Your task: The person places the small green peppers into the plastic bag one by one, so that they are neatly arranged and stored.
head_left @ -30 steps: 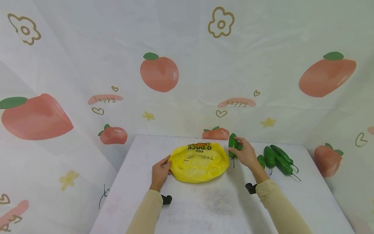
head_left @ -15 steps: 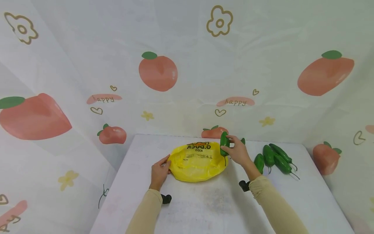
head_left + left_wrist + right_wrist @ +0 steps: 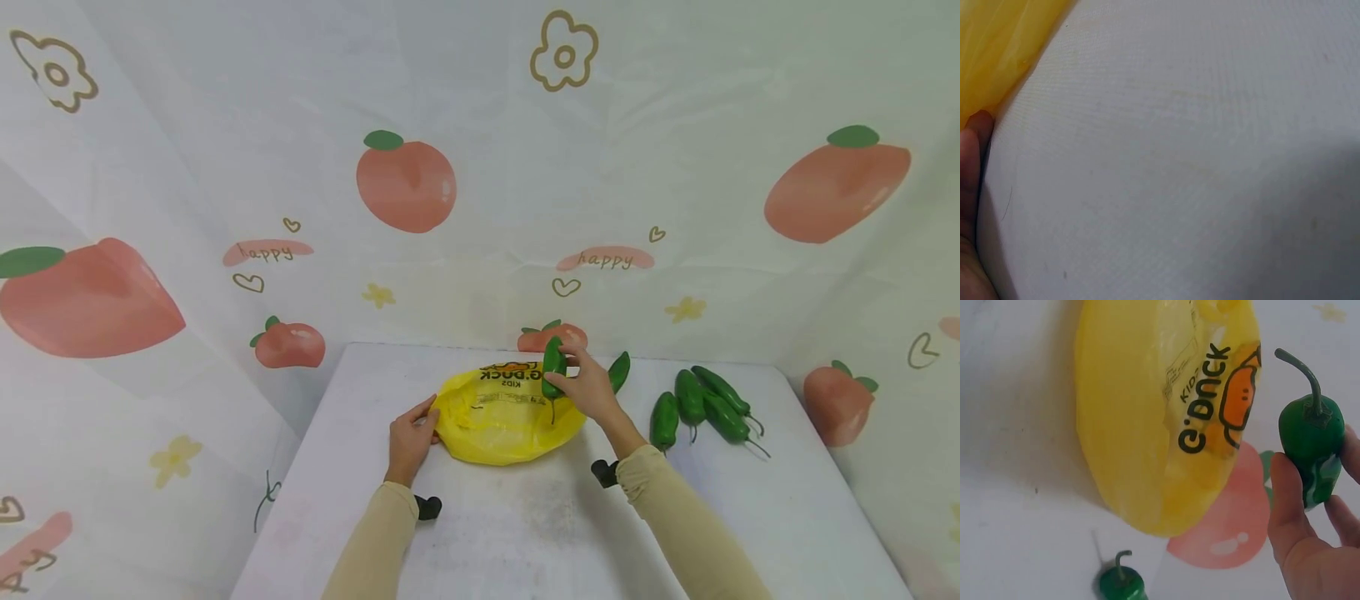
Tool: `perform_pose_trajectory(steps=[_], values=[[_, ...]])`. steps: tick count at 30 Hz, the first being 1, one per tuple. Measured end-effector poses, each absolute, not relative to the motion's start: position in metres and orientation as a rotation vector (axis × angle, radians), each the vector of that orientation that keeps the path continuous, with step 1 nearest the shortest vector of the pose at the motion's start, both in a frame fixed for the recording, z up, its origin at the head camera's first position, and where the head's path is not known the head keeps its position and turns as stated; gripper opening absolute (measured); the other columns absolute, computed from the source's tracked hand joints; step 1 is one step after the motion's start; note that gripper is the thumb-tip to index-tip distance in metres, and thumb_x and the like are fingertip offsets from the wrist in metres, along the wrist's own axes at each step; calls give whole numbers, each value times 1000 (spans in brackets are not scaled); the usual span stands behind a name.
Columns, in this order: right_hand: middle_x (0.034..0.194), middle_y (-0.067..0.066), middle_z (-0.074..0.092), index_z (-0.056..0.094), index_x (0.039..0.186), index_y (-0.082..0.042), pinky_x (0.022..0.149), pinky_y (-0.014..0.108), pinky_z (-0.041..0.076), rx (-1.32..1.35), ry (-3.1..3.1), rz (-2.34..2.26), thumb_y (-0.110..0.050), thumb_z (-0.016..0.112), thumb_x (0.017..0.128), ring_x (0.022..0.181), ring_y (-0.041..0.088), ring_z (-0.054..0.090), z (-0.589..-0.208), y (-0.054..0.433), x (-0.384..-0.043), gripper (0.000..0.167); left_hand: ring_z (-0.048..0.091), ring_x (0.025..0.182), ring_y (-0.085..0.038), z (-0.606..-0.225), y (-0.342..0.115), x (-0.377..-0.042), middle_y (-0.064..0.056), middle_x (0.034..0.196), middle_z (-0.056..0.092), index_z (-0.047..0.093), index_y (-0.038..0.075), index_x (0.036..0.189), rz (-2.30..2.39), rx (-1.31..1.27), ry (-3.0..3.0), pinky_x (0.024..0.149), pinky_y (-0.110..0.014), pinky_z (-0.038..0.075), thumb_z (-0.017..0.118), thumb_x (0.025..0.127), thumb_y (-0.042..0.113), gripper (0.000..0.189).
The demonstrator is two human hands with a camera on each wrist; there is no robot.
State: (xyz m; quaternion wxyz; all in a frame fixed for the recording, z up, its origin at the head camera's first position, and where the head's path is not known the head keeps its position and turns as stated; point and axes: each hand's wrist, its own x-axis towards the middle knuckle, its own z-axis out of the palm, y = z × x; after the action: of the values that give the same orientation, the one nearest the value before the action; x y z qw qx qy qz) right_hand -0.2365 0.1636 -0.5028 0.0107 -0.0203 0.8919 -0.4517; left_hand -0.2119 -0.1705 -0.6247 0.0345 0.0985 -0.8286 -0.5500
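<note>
A yellow plastic bag (image 3: 487, 446) printed "G.DUCK KIDS" stands on the table, its wide oval top spread. At its left edge my left hand (image 3: 409, 442) pinches the rim; only part of that hand shows in the left wrist view, beside the yellow film. My right hand (image 3: 591, 390) grips a green chili pepper (image 3: 553, 367) by its sides over the bag's right part. In the right wrist view this pepper (image 3: 1310, 431) has its curved stem pointing up, between thumb and fingers. A second green pepper (image 3: 621, 372) lies just behind the right hand.
Several more green peppers (image 3: 689, 397) lie grouped on the right side of the white table (image 3: 525, 542). A white curtain (image 3: 480, 275) with fruit prints hangs along the table's back and sides.
My right hand has carried the pepper leftward from beside the bag to over it, uncovering the pepper behind and one in the right group. My left hand keeps its place on the rim.
</note>
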Motion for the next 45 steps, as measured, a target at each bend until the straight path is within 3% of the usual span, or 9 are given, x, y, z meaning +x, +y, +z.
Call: perform_pose_trajectory(steps=[4,11,21,29,39,45], values=[[139,24,60,47,148,-13,81,36,60,-39,2772,-1400,-30,73,94,97,30,70,-501,154,-235,63,67,58,-13,-623,-170,-211,-9,124,74,69,33,133,-1689,304,-2554,60,-20,58,66,98,37,35],[138,25,60,50,145,-11,84,39,61,-70,2743,-1465,-28,74,93,109,36,68,-502,140,-236,60,67,58,-13,-625,-170,-212,-9,122,74,69,32,133,-1709,297,-2531,59,-20,58,67,98,35,35],[134,24,62,50,146,-7,80,35,63,-95,2714,-1457,-22,75,93,97,29,70,-512,117,-236,61,66,60,-15,-621,-167,-213,-8,123,72,68,34,134,-1734,334,-2542,61,-20,59,66,98,35,36],[134,21,65,54,144,-8,85,37,62,-97,2719,-1391,-25,77,92,110,30,67,-518,98,-232,60,66,59,-13,-627,-169,-213,-10,124,72,68,32,135,-1707,343,-2542,61,-20,59,66,98,35,37],[131,22,63,52,143,-6,80,35,64,-108,2642,-1486,-20,75,92,98,28,66,-527,81,-232,58,67,59,-14,-625,-168,-212,-9,122,73,69,34,133,-1718,338,-2531,61,-19,58,68,97,35,36],[134,22,61,50,144,-7,82,36,63,-128,2609,-1451,-20,74,94,107,30,66,-534,70,-231,57,67,60,-13,-627,-168,-212,-9,124,72,69,34,134,-1727,350,-2526,61,-19,58,67,98,34,36]])
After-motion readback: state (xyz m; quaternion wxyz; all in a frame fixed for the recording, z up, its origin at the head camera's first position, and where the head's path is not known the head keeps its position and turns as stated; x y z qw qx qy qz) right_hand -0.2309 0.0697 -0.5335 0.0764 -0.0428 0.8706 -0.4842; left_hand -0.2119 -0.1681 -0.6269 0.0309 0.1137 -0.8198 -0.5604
